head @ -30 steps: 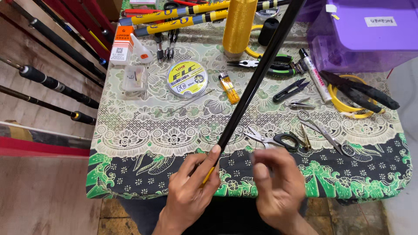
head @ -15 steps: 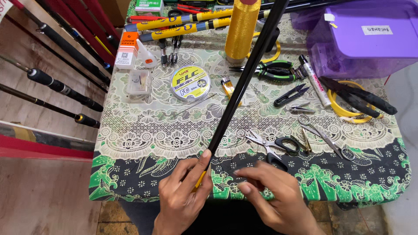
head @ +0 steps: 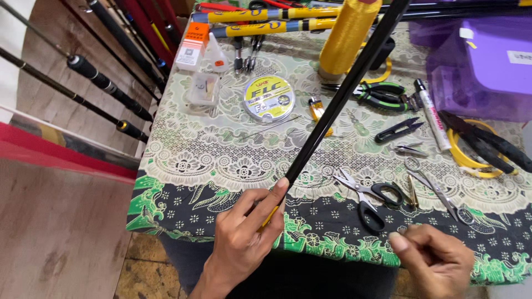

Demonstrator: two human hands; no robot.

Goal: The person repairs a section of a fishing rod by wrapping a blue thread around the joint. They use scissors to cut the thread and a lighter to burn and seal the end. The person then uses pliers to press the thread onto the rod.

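Observation:
My left hand (head: 244, 235) grips the lower end of a long black rod (head: 338, 105) that slants up and to the right across the table; a short yellow piece shows at the rod's end under my fingers. My right hand (head: 435, 260) has its fingers pinched together at the table's front edge, to the right of the rod and apart from it. Whether it pinches a fine thread is too small to tell. Black-handled scissors (head: 368, 194) lie on the cloth just above my right hand.
A patterned cloth (head: 194, 182) covers the table. On it lie a round line spool (head: 269, 98), a tall yellow thread cone (head: 346, 39), green pliers (head: 382, 95), a black snip (head: 399, 130), a white pen (head: 432, 113) and a purple box (head: 487, 61). Rods (head: 88, 77) lean at the left.
My right hand has moved away from the rod, to the right and down toward the table's front edge. My left hand keeps its grip on the rod.

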